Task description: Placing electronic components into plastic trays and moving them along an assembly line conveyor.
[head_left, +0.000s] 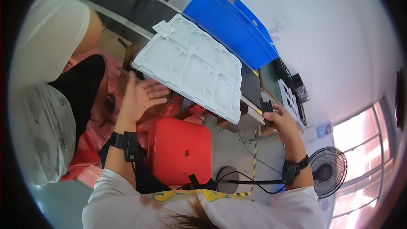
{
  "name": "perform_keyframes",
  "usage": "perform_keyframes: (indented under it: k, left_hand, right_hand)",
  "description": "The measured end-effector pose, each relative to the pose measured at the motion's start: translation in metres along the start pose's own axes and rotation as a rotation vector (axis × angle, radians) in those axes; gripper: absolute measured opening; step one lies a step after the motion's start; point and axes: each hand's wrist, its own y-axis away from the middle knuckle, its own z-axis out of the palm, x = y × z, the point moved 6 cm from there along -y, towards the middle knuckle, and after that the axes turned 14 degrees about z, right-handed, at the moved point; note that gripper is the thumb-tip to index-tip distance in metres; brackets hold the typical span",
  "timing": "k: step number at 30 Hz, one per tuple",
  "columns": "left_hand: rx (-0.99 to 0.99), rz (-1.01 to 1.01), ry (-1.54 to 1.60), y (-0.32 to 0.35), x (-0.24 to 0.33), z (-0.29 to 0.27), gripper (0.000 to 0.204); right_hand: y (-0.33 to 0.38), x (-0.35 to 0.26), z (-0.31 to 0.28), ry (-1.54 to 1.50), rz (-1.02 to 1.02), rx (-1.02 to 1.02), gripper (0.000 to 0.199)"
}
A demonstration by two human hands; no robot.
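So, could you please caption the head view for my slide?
Right hand grips black strips; left hand open beside a white foam tray.

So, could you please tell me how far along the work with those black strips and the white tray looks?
Done: nothing can be confirmed; the white moulded tray lies on the bench with its pockets seemingly bare. In hand: the right hand grips a bundle of black strips beside the tray's edge, while the left hand is open, holding nothing. Left: apparently the whole bundle, probably.
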Motion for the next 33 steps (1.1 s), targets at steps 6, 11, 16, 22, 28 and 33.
perform_keyframes:
  k: [6,11,16,22,28,33]
  left_hand:
    - [-0.037,0.166,-0.096,-0.020,0.029,0.085,0.070]
    - [0.075,0.097,-0.343,-0.017,0.002,0.091,0.047]
    - [0.140,-0.012,-0.169,0.036,-0.003,0.094,0.044]
    - [0.187,-0.292,-0.071,0.135,-0.030,0.097,0.072]
    - [0.319,-0.386,-0.072,0.189,-0.032,0.070,0.069]
    - [0.500,-0.482,-0.164,0.264,-0.005,0.038,0.063]
  right_hand:
    - [0.017,0.065,-0.054,-0.099,0.094,0.090,0.075]
    - [-0.006,0.110,-0.098,-0.113,0.178,0.164,0.042]
    - [-0.021,0.126,-0.118,-0.186,0.156,0.191,0.033]
    - [-0.034,0.142,-0.126,-0.292,0.097,0.150,0.073]
    - [-0.030,0.125,-0.109,-0.338,0.026,0.143,0.076]
    - [-0.047,0.123,-0.129,-0.267,0.022,0.168,0.069]
